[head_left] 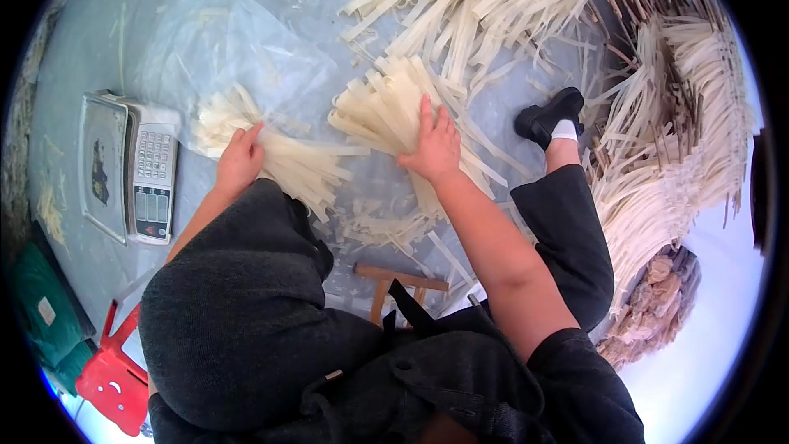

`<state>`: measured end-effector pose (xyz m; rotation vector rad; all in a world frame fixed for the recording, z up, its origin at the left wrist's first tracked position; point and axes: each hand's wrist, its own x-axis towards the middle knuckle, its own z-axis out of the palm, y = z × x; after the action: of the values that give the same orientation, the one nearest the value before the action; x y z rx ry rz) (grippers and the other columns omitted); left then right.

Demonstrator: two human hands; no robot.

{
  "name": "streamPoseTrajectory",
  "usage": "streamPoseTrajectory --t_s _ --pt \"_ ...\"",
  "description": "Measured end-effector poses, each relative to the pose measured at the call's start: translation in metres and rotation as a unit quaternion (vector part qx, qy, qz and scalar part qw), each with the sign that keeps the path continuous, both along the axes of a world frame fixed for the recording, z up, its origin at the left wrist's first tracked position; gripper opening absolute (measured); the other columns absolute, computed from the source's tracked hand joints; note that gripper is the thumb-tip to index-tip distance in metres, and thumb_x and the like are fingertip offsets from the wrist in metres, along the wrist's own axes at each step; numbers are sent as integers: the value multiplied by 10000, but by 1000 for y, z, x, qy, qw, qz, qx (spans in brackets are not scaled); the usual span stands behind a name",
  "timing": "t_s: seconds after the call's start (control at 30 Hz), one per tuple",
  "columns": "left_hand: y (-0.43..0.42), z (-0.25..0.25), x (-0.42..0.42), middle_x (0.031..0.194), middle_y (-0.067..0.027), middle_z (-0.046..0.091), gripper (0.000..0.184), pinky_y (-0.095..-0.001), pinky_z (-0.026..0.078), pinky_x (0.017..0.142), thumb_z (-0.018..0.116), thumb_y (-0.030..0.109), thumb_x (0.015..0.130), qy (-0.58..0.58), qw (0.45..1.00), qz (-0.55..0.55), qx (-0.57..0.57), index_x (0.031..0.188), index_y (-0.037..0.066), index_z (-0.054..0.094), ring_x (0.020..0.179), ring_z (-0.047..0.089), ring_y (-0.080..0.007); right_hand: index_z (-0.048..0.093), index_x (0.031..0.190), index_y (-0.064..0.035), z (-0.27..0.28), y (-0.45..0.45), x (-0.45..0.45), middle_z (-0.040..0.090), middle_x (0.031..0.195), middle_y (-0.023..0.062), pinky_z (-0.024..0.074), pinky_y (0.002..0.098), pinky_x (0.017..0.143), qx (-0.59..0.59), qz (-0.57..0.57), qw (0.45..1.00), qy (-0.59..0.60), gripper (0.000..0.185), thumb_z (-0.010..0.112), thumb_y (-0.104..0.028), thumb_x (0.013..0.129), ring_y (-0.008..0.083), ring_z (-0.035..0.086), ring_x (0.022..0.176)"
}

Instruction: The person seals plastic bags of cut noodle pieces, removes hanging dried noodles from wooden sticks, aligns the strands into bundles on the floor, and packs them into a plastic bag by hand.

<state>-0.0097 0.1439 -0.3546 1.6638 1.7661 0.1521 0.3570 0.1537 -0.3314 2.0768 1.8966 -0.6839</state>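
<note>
My left hand [240, 158] is closed at the narrow middle of a bundle of pale, flat strips [304, 166] that look like dried wide noodles. Its ends fan out on both sides, and part of my grip is hidden. A second, fuller noodle bundle [374, 111] lies to the right, its looped ends fanned toward the upper left. Across its right side rests my right hand [436, 144], fingers stretched and thumb apart. Loose strips and broken bits [382, 226] are scattered between the bundles and my legs.
A digital scale [150, 168] with a metal pan stands at left. Clear plastic sheeting [234, 41] lies beyond. Large noodle heaps [493, 0] and noodles with thin sticks [666, 107] fill the far and right sides. A wooden stool [403, 278] and a red stool [115, 386] are nearby.
</note>
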Motion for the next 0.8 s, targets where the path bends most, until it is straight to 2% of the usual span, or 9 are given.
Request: streamPoseTrajectory --t_s 0.07,0.13,0.27,0.33,0.43,0.47,0.53,0.63,0.8 --pt "1 0 2 946 -136 526 457 -402 473 777 493 144 867 3 1000 3 3 1320 106 542 866 573 -308 6 1533 -123 2 -3 0 199 1489 288 282 562 1065 15 -2 1000 -28 1326 860 -421 565 417 276 1370" --pt "0 -1 1 941 -136 525 463 -400 473 781 496 143 864 -12 1000 13 5 1323 110 541 864 574 -307 8 1536 -136 -4 -17 -4 270 1440 290 299 555 1046 42 -10 997 -58 1340 857 -408 536 435 313 1335" --pt "3 1 0 945 -135 524 474 -398 474 785 497 145 861 -2 1000 6 -12 1333 115 535 867 573 -309 24 1537 -133 -8 -14 4 283 1438 287 337 518 1042 45 20 997 -61 1315 848 -387 543 428 358 1308" --pt "1 -5 -3 946 -138 524 484 -400 473 785 498 150 861 -10 1000 7 -16 1343 119 526 870 572 -312 38 1534 -118 -4 3 16 349 1396 273 389 470 1014 -2 -4 1000 -5 1304 844 -377 542 408 423 1255" --pt "-1 -5 -4 944 -142 523 487 -402 473 784 499 154 861 -11 1000 -1 1 1347 120 521 872 571 -316 49 1531 -110 3 27 36 406 1312 227 387 441 1010 -50 -70 996 35 1250 823 -367 584 379 466 1186" --pt "-2 -5 -4 944 -142 523 487 -402 473 784 499 154 861 -11 1000 -1 0 1347 120 521 872 571 -316 49 1531 -110 -5 22 37 406 1312 227 387 441 1010 -51 -70 996 35 1250 823 -367 584 379 466 1186" --pt "0 -4 -3 940 -144 526 490 -406 474 783 502 156 859 -6 1000 -1 -3 1347 122 521 875 572 -318 124 1518 -89 -22 13 40 489 1236 217 413 457 980 57 -64 996 3 1222 837 -366 565 364 503 1142" --pt "1 -6 -3 945 -144 529 488 -410 476 781 505 155 858 -4 1000 2 -8 1345 123 521 875 575 -321 182 1499 -83 -18 3 24 510 1217 202 389 477 974 67 -60 995 -45 1157 833 -365 586 350 512 1132" --pt "0 -5 -3 942 -142 529 480 -412 479 772 508 154 857 -10 1000 6 0 1335 119 528 858 579 -320 220 1480 -84 -3 -3 23 529 1181 183 379 470 930 60 -37 997 -18 1096 825 -363 610 345 520 1115"
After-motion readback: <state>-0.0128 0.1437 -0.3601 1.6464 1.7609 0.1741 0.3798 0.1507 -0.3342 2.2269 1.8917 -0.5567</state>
